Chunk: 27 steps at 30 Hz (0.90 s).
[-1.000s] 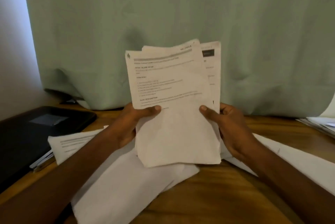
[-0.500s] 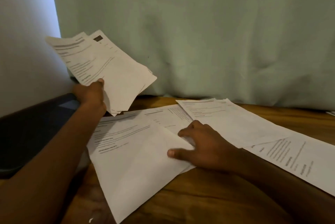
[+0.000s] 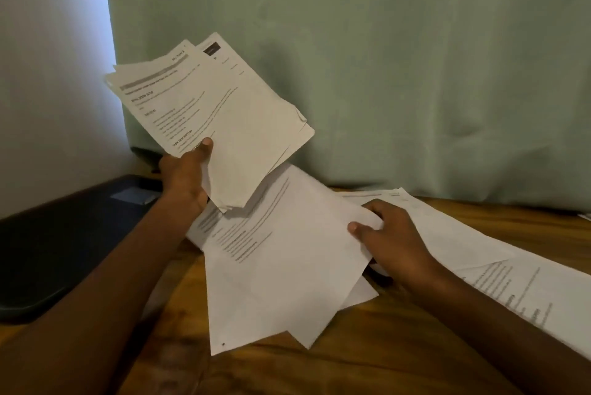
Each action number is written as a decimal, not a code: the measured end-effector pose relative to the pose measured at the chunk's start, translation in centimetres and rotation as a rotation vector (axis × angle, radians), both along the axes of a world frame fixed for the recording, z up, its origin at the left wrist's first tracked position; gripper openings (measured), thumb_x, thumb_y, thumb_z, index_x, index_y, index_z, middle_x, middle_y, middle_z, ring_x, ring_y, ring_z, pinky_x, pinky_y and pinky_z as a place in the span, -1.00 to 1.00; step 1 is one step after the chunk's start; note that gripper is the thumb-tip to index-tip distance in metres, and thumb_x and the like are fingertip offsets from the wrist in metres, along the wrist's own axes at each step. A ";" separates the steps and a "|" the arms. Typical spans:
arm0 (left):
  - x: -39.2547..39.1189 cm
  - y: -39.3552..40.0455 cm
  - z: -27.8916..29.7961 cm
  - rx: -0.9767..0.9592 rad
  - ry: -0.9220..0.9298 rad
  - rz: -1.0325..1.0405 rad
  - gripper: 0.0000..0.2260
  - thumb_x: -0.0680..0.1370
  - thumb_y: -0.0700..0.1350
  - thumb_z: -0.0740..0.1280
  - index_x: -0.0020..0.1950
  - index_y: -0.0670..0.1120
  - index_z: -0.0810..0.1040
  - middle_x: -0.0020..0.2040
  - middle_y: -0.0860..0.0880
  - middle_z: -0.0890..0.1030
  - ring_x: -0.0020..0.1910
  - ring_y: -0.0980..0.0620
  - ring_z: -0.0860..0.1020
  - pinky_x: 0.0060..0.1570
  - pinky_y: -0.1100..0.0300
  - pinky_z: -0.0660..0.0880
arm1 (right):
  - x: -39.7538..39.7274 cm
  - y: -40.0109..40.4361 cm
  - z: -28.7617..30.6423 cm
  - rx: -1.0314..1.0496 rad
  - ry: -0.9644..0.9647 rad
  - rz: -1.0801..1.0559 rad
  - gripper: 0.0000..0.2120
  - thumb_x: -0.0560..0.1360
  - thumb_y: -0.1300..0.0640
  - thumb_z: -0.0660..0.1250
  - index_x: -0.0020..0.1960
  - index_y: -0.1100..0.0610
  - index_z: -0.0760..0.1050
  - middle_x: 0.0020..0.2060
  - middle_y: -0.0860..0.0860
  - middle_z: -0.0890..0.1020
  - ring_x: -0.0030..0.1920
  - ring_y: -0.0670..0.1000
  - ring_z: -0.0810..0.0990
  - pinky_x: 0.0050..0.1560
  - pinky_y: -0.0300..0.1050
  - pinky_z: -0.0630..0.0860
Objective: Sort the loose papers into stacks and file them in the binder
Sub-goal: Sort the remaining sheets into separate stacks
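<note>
My left hand grips a stack of printed papers by its lower edge and holds it tilted in the air above the table's left side, thumb on the top sheet. My right hand pinches the right edge of a loose printed sheet, which is lifted off the wooden table, with another sheet showing under it. More loose papers lie flat to the right. The dark binder lies closed at the left, partly behind my left forearm.
A pale green curtain hangs right behind the table, and a white wall stands at the left. Bare wood shows along the front edge. A scrap of white paper peeks in at the far right.
My left hand took the stack alone and swung it up to the left. My right hand dropped onto the loose sheets and now pinches one, lifting its edge.
</note>
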<state>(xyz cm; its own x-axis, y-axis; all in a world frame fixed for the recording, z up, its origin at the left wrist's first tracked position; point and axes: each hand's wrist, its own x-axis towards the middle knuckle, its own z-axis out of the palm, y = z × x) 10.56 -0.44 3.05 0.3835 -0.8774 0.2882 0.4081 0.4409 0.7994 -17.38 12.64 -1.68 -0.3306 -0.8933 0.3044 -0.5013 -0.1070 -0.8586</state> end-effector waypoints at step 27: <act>-2.3 -0.3 -0.7 -0.153 -0.089 -0.373 -0.52 0.41 -0.27 0.50 0.32 -0.05 0.59 0.25 -0.10 0.67 0.24 -0.16 0.63 0.25 -0.23 0.53 | -5.9 -1.6 0.7 -0.227 -0.512 -0.211 -0.69 0.58 0.16 0.42 0.28 0.02 0.46 0.19 0.09 0.59 0.10 0.15 0.60 -0.15 -0.02 0.63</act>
